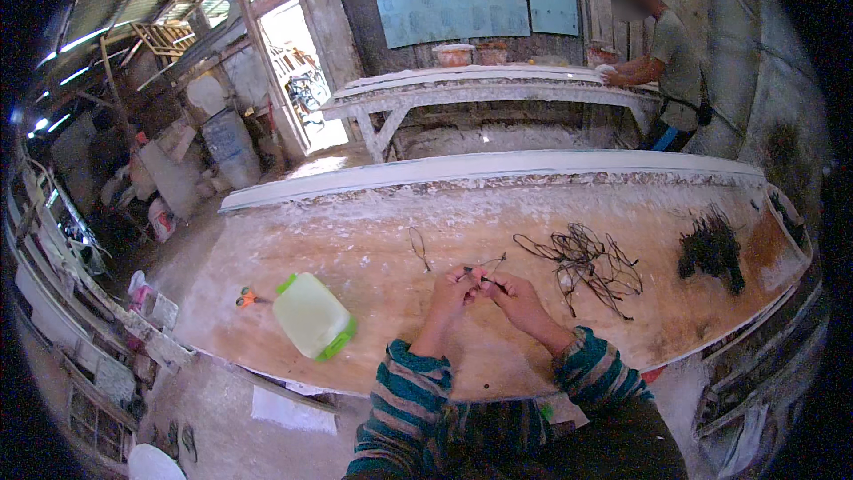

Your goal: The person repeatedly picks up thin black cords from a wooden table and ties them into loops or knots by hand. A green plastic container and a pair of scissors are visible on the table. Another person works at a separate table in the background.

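Observation:
My left hand (pixel 449 295) and my right hand (pixel 522 304) meet over the wooden table, fingers closed on a thin black cord (pixel 499 260). A short end of it sticks up between them; its details are too small to make out. Just beyond my left hand, a single loop of dark cord (pixel 419 249) lies on the tabletop. To the right of my hands sits a loose tangle of black cords (pixel 593 268). A denser bundle of black cords (pixel 711 249) rests farther right, near the table's end.
A pale plastic container with green clips (pixel 311 316) stands left of my hands, beside orange-handled scissors (pixel 247 297). A long white strip (pixel 498 163) runs along the table's far edge. Beyond it, another person (pixel 675 62) leans over a white-coated workbench (pixel 498 84) holding several tubs.

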`<state>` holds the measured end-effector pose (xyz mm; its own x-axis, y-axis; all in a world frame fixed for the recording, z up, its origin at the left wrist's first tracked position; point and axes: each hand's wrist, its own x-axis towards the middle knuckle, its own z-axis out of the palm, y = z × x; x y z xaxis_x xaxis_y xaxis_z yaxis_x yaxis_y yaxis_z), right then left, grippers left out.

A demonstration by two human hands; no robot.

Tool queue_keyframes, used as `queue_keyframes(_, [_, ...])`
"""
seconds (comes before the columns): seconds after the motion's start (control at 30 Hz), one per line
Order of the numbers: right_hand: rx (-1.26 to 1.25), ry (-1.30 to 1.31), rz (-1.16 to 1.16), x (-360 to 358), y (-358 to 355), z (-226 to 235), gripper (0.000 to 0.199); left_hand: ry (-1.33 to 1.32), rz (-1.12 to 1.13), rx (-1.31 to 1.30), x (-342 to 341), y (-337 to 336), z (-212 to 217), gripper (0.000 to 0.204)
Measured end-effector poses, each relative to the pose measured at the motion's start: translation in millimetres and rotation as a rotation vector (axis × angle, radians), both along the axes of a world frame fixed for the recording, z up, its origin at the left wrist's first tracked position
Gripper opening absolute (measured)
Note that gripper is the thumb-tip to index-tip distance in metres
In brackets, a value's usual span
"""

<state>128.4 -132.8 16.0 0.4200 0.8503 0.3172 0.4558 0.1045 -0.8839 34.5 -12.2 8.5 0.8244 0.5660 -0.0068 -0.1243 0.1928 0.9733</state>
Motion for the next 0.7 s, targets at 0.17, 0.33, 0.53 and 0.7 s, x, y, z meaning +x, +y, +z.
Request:
queue_keyframes(0.17, [0.038,0.034,0.039,-7,-2,15,0.027,-0.055,0.005,-0.081,-4,0,6,0.015])
queue_keyframes(0.33, [-0.012,0.018,0.015,-2,-3,11,0.029,-0.045,0.012,-0.122,0,-3,9,0.013])
queue_keyframes(0.53, [-0.048,0.124,0.092,-5,-7,11,0.020,-0.122,-0.009,-0.055,0,8,-13,0.015])
queue_keyframes(0.7, [0.124,0.504,0.169,-7,-4,15,0.009,-0.243,-0.037,0.098,3,-12,5,0.041])
